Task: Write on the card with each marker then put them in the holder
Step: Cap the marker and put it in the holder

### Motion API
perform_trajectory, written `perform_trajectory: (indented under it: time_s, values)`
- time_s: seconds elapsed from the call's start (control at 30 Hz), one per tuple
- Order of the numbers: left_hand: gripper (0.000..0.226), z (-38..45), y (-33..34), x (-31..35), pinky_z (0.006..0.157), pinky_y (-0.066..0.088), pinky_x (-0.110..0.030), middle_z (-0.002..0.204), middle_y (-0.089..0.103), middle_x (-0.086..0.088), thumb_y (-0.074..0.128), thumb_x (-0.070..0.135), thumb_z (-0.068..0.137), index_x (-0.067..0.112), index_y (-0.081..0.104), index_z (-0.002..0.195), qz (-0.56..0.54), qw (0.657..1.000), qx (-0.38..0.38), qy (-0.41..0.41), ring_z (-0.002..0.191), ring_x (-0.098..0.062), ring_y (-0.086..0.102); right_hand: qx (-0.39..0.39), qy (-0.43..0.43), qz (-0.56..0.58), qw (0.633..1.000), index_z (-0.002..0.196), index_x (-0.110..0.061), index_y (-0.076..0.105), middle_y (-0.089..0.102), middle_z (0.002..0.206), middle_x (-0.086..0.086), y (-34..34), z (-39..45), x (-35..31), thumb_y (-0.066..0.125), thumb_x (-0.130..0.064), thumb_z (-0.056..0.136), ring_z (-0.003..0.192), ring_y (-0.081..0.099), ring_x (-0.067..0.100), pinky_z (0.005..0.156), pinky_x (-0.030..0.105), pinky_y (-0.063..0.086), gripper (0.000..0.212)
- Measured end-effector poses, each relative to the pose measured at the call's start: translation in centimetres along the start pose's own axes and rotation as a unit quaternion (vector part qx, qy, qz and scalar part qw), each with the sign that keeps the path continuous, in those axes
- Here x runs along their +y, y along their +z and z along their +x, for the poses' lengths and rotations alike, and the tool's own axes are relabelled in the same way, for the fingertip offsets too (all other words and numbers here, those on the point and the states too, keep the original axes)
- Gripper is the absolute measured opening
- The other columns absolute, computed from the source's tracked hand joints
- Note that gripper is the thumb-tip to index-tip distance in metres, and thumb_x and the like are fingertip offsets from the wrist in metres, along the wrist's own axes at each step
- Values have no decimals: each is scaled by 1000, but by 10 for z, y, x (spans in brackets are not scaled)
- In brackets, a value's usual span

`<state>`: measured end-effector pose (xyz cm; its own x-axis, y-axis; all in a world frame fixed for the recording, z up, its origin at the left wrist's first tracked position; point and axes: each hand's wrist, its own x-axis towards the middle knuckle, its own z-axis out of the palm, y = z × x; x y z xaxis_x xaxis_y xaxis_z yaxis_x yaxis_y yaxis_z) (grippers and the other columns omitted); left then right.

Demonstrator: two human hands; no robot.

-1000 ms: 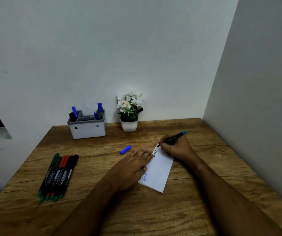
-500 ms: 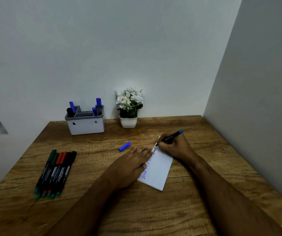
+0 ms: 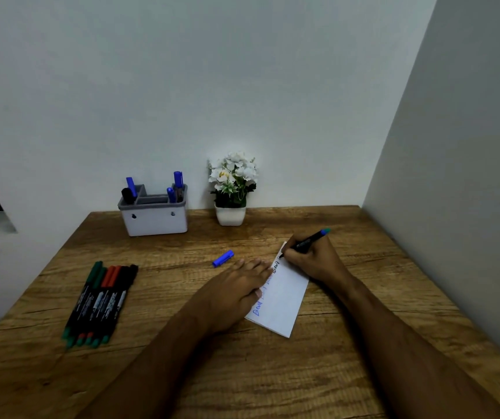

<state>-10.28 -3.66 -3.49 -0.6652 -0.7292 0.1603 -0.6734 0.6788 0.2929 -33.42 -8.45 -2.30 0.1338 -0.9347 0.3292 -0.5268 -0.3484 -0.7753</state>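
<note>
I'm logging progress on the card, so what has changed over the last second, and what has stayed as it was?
Little changed. The right hand still grips the marker, tip at the card's far corner; any added writing is too small to tell. The whole scene sits slightly higher in the picture, so the head camera tilted. The left hand still presses flat on the card. The blue cap, the row of markers and the holder stayed put.

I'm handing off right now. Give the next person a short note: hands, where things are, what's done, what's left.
Right hand grips the blue marker, tip at the card's far end.
Left hand lies flat on the card.
Blue cap lies loose on the table.
Done: four markers stand in the holder.
Left: finish, cap and store this one, then the marker row at left.
</note>
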Motion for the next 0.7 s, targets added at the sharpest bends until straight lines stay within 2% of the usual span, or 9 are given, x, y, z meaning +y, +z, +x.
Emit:
perform_trajectory:
  time_s: [0.07, 0.17, 0.3, 0.43, 0.7]
  values:
    - [53, 1, -1, 1, 107, -16, -6, 164, 11, 10, 34, 24, 106, 25, 19, 156, 0, 1000, 0, 0, 148, 3, -1, 11, 16, 4, 1000, 78, -9, 78, 77, 78, 4, 0, 1, 2, 70, -1, 86, 74, 70, 7, 63, 22, 54, 13]
    - [53, 0, -2, 1, 110, -14, -9, 164, 12, 9, 34, 24, 106, 25, 19, 156, -6, 1000, -4, -4, 149, 0, 0, 17, 22, 12, 1000, 79, -8, 77, 77, 80, 7, 1, 1, 3, 69, -3, 87, 77, 73, 17, 64, 32, 56, 12]
    - [53, 1, 0, 1, 112, -11, -13, 164, 12, 10, 34, 26, 105, 26, 18, 156, -3, 1000, -9, -7, 149, 1, 0, 16, 25, 12, 999, 77, -11, 76, 76, 78, 3, 1, 1, 2, 69, -2, 87, 74, 71, 10, 60, 22, 54, 14]
    - [53, 1, 0, 1, 113, -12, -12, 164, 12, 10, 34, 24, 105, 26, 20, 156, -4, 1000, -3, -6, 149, 0, 0, 13, 7, 8, 1000, 74, -15, 75, 74, 73, -4, 1, 1, 1, 69, 0, 85, 68, 68, 3, 60, 19, 52, 20]
    - [54, 2, 1, 1, 112, -12, -13, 164, 10, 10, 33, 26, 106, 26, 17, 157, 1, 1000, -8, -8, 149, 0, -1, 36, 28, 8, 999, 77, -12, 76, 75, 75, 3, 2, 2, 3, 68, -2, 86, 70, 69, 9, 62, 26, 54, 16]
